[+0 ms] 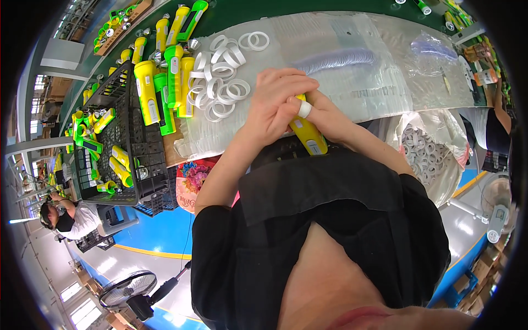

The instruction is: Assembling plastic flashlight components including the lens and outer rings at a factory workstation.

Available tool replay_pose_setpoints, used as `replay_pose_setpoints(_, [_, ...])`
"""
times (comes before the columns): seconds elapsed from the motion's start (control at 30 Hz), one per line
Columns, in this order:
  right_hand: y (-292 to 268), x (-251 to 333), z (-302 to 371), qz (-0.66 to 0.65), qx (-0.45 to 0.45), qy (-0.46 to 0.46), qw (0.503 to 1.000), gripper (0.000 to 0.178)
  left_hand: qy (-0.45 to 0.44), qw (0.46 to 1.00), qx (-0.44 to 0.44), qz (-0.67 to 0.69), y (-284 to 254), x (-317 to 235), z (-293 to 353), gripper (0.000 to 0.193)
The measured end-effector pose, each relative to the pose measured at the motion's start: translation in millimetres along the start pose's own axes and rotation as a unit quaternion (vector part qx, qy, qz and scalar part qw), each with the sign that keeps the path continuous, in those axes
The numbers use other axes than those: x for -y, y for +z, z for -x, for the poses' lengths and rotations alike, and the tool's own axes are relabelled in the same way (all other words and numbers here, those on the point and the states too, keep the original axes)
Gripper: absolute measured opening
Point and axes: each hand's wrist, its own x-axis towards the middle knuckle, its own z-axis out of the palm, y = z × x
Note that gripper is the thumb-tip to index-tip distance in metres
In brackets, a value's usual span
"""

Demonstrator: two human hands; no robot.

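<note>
A yellow flashlight point(308, 136) is held close to my body at the table's front edge, its lower end pointing toward me. My left hand point(278, 102) is closed over its far end, fingers wrapped across the top. From the other side my right hand point(325, 116) grips the same flashlight, with a white band point(304, 109) around one digit. The flashlight's head is mostly hidden beneath my fingers. Loose white plastic rings point(223, 70) lie in a pile left of my hands. Beyond them stretches a curved row of thin clear discs point(341, 59).
Yellow and green flashlights point(147, 91) stand at the left, beside a black crate point(118, 151) with more inside. A bag of white rings point(421, 154) hangs at the right edge. A plastic bag point(434, 47) lies far right. People work at both sides.
</note>
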Motion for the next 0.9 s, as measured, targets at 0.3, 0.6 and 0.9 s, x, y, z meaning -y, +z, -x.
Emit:
replay_pose_setpoints(0.3, [-33,11,12,-0.057,-0.128,-0.021,0.990,0.044,-0.213,0.953,-0.005,-0.216,24,67,11,0.057])
replay_pose_setpoints(0.6, [-40,16,12,-0.050,-0.128,-0.009,0.990,0.044,-0.258,0.960,0.003,-0.107,19,79,11,0.053])
replay_pose_setpoints(0.9, [-31,18,2,-0.046,-0.072,0.000,0.996,0.045,-0.131,0.991,-0.020,0.019,10,10,-3,0.034])
